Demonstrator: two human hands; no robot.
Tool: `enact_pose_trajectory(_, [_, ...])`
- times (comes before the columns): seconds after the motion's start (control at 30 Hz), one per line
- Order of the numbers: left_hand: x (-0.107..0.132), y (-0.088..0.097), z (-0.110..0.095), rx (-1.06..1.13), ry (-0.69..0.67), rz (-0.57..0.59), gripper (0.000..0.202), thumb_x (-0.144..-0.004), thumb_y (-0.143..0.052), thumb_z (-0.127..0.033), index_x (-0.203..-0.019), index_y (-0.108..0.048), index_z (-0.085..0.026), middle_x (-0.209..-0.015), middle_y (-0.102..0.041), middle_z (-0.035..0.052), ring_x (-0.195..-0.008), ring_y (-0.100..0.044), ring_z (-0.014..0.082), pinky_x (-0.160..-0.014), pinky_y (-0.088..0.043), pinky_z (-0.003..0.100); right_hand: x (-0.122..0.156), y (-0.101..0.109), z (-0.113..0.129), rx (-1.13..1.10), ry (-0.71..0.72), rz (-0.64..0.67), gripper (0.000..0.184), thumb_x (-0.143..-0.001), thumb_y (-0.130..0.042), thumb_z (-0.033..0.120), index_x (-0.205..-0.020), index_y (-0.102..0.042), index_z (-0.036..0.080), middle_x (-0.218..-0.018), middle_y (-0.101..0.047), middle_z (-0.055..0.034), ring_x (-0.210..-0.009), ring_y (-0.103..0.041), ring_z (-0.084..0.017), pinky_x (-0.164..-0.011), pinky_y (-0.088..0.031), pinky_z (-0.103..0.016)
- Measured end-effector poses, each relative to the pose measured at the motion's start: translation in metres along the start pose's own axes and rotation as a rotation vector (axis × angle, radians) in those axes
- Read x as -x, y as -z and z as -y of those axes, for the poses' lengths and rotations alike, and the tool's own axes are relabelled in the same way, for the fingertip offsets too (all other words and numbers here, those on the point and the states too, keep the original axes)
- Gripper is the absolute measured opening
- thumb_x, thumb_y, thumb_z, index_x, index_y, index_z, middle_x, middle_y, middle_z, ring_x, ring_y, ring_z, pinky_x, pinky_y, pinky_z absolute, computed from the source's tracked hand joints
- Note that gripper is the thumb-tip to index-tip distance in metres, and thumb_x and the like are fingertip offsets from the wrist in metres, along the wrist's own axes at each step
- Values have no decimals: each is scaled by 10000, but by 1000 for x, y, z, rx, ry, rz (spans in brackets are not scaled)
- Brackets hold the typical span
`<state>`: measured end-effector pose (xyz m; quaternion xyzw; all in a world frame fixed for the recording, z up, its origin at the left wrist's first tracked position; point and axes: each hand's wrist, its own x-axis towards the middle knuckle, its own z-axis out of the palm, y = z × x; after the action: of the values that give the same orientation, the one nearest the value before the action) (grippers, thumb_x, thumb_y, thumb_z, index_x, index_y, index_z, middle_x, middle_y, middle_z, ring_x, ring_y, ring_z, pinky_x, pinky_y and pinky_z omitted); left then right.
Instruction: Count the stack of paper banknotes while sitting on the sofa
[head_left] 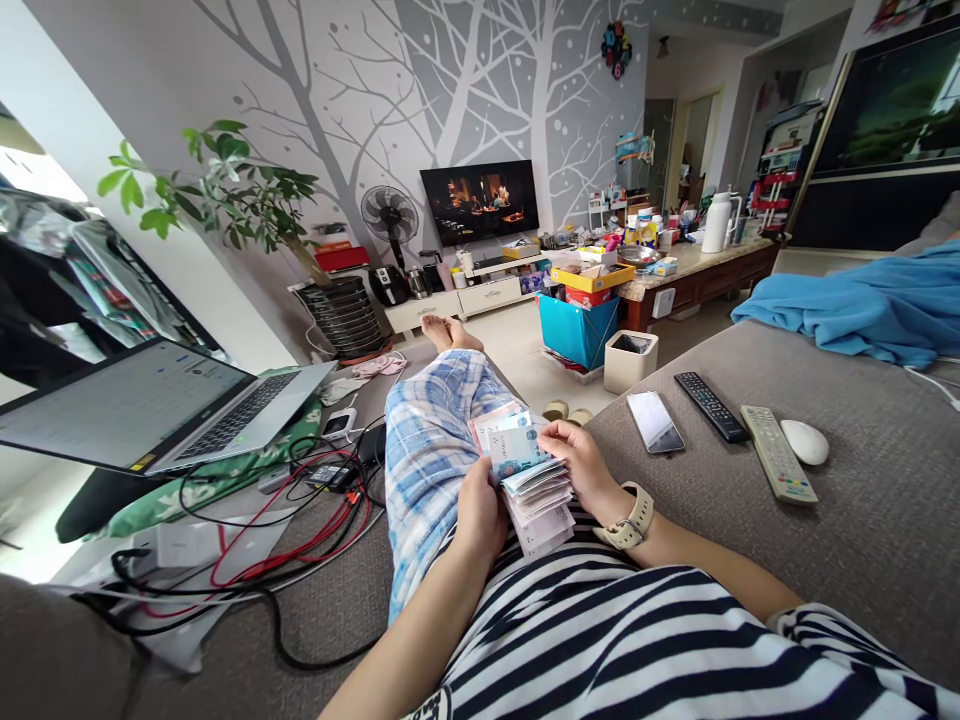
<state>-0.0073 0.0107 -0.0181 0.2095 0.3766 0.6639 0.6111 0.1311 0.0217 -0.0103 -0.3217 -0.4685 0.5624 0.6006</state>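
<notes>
Grey woven upholstery (720, 540) is bearing tangled cables (259, 572) on your left, slim remotes (711, 407) on your right; your left hand (481, 508) and right hand (583, 462) are gripping fanned paper banknotes (534, 482) over your lap (420, 500).

A smartphone (655, 421), a black remote control (711, 407), a beige remote control (778, 455) and a white computer mouse (805, 442) are laid on the grey sofa (885, 530); a blue blanket (847, 300) is bunched beyond.

Thick wad of banknotes (536, 490) held above lap (429, 450); blue-tinted note (512, 455) raised uppermost, pinkish note (482, 424) fanned out beyond, pale notes (546, 531) spread below.
</notes>
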Motion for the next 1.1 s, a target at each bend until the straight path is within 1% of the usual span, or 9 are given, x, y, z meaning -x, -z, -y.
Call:
enact_pose_trajectory(0.07, [1, 0, 0, -4, -3, -5, 86, -695, -653, -190, -765, -668, -144, -649, -676, 17, -584, -639, 169, -653, -533, 278, 0, 0, 0, 7, 2, -1, 214, -722, -754, 373, -725, -648, 187, -712, -567, 11, -688, -483, -155, -660, -374, -296])
enact_pose_trajectory(0.2, [4, -2, -3, -20, 1, -5, 106, -702, -645, -195, -778, -680, -131, -709, -712, 46, -635, -660, 188, -673, -546, 297, 0, 0, 1, 9, -5, -1, 225, -717, -755, 379, -726, -641, 185, -711, -568, 11, -687, -487, -157, -659, -374, -299])
enact_pose_trajectory(0.37, [4, -2, -3, -13, 2, 6, 85, -701, -643, -179, -759, -682, -130, -653, -683, 30, -584, -632, 170, -638, -535, 280, 1, 0, 1, 13, -6, 0, 219, -718, -752, 377, -731, -649, 185, -706, -564, 11, -685, -489, -157, -659, -374, -301])
enact_pose_trajectory(0.5, [3, -1, -3, -29, 0, -1, 84, -694, -657, -174, -753, -685, -121, -701, -712, 60, -630, -669, 196, -693, -553, 308, 0, 1, -1, 20, 6, 10, 201, -737, -737, 365, -739, -652, 183, -721, -575, 8, -693, -492, -155, -668, -377, -299])
enact_pose_trajectory(0.63, [6, -2, -4, -45, -4, 11, 108, -695, -679, -199, -772, -689, -124, -704, -713, 57, -686, -694, 224, -728, -565, 335, 0, 2, -2, 24, 24, 21, 182, -757, -726, 349, -735, -652, 184, -723, -592, 6, -691, -507, -152, -668, -381, -292])
enact_pose_trajectory(0.77, [7, -4, -6, -29, 28, 14, 139, -676, -690, -201, -796, -686, -131, -748, -727, 67, -736, -704, 244, -721, -566, 345, -1, 2, -5, 12, 30, 48, 241, -822, -683, 416, -756, -644, 188, -625, -602, 5, -578, -474, -138, -579, -326, -286])
enact_pose_trajectory(0.87, [6, -3, -6, -20, 37, -9, 150, -650, -710, -198, -781, -669, -135, -751, -718, 57, -698, -682, 217, -693, -555, 325, -1, 1, -5, -5, 30, 67, 292, -851, -657, 468, -765, -630, 190, -539, -580, 12, -500, -415, -125, -536, -277, -285])
enact_pose_trajectory(1.0, [5, 0, -7, -33, 18, -3, 185, -607, -760, -203, -726, -625, -158, -668, -660, 7, -612, -625, 165, -634, -521, 280, -2, 0, -4, -2, 57, 45, 292, -781, -746, 440, -726, -583, 204, -538, -533, 45, -523, -433, -123, -558, -320, -279])
enact_pose_trajectory(1.1, [6, 1, -7, -60, 16, 34, 236, -590, -784, -207, -779, -651, -158, -677, -667, 9, -621, -631, 176, -632, -523, 290, -2, 0, -3, -4, 26, -19, 327, -694, -818, 408, -766, -570, 208, -620, -552, 46, -581, -474, -132, -581, -353, -277])
